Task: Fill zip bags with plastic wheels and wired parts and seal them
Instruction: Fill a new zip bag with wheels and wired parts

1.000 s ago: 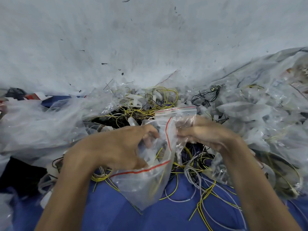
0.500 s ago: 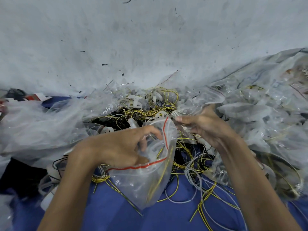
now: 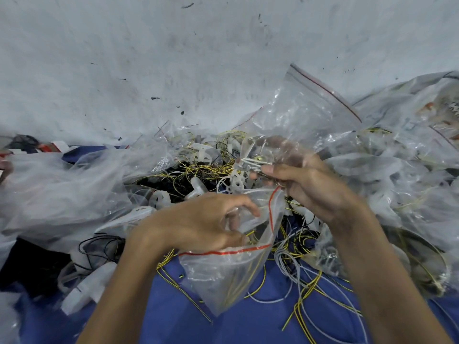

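Note:
My left hand point(image 3: 198, 224) grips the mouth of a clear zip bag point(image 3: 231, 276) with a red seal line; the bag hangs open over the blue cloth with yellow wires inside. My right hand point(image 3: 303, 184) pinches a small white wired part point(image 3: 248, 163) just above the bag's mouth. A second clear zip bag point(image 3: 310, 112) with a red line lies lifted over the right hand's fingers. White plastic wheels point(image 3: 159, 199) and yellow wires point(image 3: 198, 170) are piled behind the hands.
Crumpled clear plastic bags point(image 3: 62, 189) lie heaped at the left and more point(image 3: 409, 157) at the right. Loose yellow and white wires point(image 3: 305, 289) trail over the blue cloth point(image 3: 161, 319) in front. A grey wall point(image 3: 173, 58) rises behind the pile.
My right hand has let go of the bag's rim, reached into the pile and come back pinching a white wired part. An empty zip bag rose over it. My left hand keeps the bag open.

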Demonstrator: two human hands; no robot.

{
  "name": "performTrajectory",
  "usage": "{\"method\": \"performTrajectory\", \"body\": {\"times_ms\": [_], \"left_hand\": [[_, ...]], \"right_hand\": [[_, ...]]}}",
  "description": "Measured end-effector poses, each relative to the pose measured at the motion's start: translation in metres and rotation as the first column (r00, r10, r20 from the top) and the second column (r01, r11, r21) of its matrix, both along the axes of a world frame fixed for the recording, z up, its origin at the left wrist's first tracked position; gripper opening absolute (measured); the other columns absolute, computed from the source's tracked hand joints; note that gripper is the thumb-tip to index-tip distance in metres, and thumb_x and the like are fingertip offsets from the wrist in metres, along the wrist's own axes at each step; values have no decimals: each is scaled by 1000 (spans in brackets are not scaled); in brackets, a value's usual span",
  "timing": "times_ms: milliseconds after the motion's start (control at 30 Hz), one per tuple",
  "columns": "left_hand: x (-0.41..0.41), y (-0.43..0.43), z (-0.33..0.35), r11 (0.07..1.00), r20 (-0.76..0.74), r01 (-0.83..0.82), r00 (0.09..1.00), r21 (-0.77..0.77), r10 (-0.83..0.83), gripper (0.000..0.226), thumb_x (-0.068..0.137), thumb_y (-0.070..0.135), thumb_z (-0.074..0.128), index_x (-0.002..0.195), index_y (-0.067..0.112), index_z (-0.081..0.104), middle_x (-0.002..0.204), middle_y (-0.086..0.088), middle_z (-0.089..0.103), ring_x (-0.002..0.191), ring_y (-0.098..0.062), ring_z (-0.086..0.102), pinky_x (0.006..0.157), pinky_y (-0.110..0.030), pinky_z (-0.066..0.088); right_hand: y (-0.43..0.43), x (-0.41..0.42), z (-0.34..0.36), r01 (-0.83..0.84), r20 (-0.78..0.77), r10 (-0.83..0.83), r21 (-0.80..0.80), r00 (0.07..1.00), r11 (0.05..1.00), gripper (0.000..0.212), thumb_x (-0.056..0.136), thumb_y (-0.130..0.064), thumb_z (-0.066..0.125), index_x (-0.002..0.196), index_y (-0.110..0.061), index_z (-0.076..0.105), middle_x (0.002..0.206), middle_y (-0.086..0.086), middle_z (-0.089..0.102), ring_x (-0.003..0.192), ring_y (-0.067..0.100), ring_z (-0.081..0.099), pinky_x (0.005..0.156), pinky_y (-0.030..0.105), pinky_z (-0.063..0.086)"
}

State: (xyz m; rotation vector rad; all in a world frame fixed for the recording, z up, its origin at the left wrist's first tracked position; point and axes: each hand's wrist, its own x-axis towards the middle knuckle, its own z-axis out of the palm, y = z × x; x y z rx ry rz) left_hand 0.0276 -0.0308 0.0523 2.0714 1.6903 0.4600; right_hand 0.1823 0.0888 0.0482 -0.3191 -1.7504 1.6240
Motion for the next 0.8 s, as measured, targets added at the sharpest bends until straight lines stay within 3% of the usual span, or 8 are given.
{"method": "performTrajectory", "body": {"times_ms": [100,233,367,400,467,533,700,800], "left_hand": [[-1,0,0,999,32,-15,999,33,14,31,86,22,67,96,46,50,77,13,56,52,7,49,53,-5,35],[1,1,1,996,41,-20,999,88,16,27,85,16,66,91,39,54,66,13,55,49,3,46,54,-7,34],[2,2,3,994,69,-26,997,105,19,24,86,16,65,92,37,56,64,14,53,50,4,45,56,-7,34],[3,2,2,994,67,-26,998,102,19,22,87,16,65,94,35,57,64,13,53,50,5,45,56,-7,34],[3,2,2,995,64,-23,998,93,17,19,88,15,64,98,31,59,63,13,51,51,4,45,56,-7,33],[4,2,1,996,70,-19,997,92,13,18,88,14,62,103,24,62,64,12,50,50,4,45,56,-6,33],[9,4,-3,996,74,-15,997,85,9,16,89,16,61,104,24,62,70,11,53,49,5,46,54,-6,33],[11,6,-5,996,67,-6,998,90,0,15,90,19,60,101,29,61,75,10,53,56,5,48,59,-8,37]], "right_hand": [[-7,1,5,-42,51,39,40,998,998,31,67,-10,68,91,-29,72,89,6,73,89,21,68,85,31,53],[-11,4,12,5,104,-13,83,995,997,47,65,-12,70,111,-20,62,101,7,70,100,26,66,89,34,50],[-17,3,21,23,101,-33,93,994,995,37,64,-9,74,96,-26,70,100,12,70,100,37,64,95,48,45],[-18,3,22,27,95,-34,77,995,997,37,64,-9,76,98,-23,69,97,13,71,97,35,65,93,46,47],[-19,5,25,8,68,-12,54,998,999,35,64,-13,72,98,-15,67,87,4,72,85,18,68,77,27,53],[-23,8,29,-2,50,0,47,999,999,20,63,-17,70,83,-17,73,79,-1,71,76,10,68,65,18,52],[-36,8,39,20,50,-25,83,998,996,23,59,-33,69,72,-14,75,71,5,72,62,14,69,52,14,49],[-42,4,39,-24,80,17,88,997,996,21,61,-26,70,73,-9,74,69,7,71,60,15,68,53,15,52]]}}
